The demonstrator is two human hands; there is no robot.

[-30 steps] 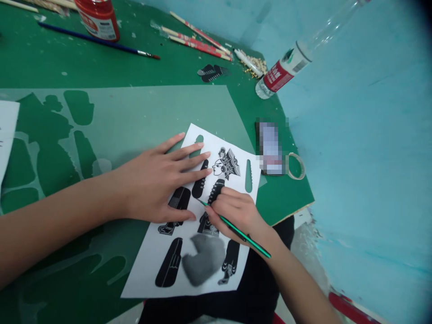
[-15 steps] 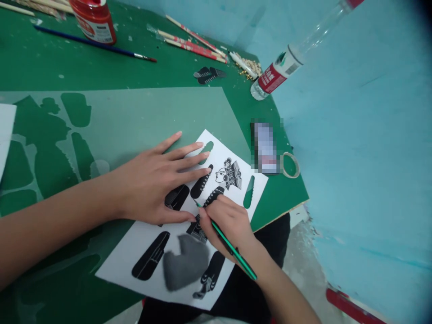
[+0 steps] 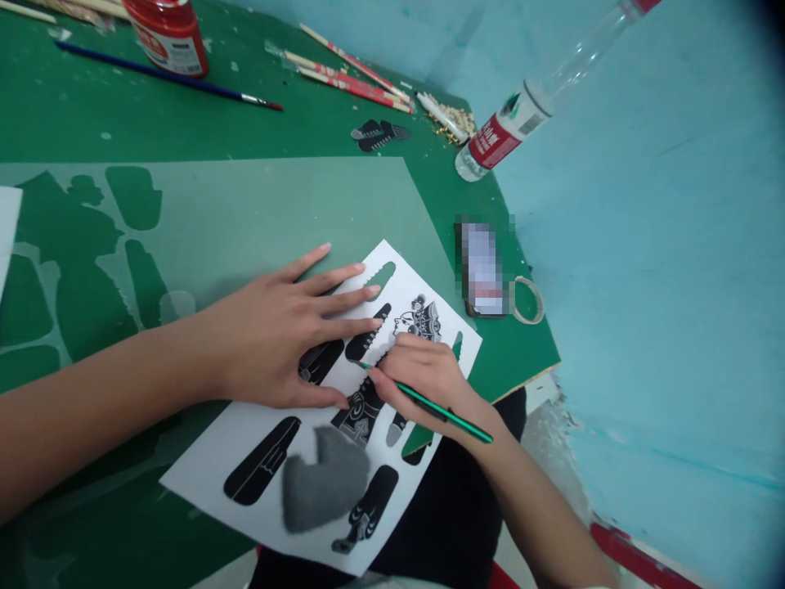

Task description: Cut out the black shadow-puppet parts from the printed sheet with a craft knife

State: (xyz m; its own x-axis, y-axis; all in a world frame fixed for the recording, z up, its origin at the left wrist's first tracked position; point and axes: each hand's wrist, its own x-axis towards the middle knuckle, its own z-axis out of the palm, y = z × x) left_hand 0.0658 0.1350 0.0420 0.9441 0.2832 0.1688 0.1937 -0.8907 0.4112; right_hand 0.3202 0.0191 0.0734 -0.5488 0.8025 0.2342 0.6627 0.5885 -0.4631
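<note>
The right hand [image 3: 429,380] grips a green knife [image 3: 441,411], tip on the printed sheet [image 3: 257,438] lying on the green table [image 3: 110,123]. Several shapes are already cut out, most black figures remain. The left hand [image 3: 275,335] presses flat, fingers spread, holding the sheet down.

A white sheet [image 3: 423,282] printed with black figures and one grey patch lies on a green table [image 3: 91,114] flecked with pale spots, over a paler green stencil [image 3: 245,204] with darker cut-outs. The tool [image 3: 441,411] is green with dark stripes. A red jar [image 3: 167,33] carries a white label; the brush [image 3: 153,72] is dark blue; the clear bottle [image 3: 509,123] wears a red, white and green label. The wall [image 3: 643,245] is light blue.
</note>
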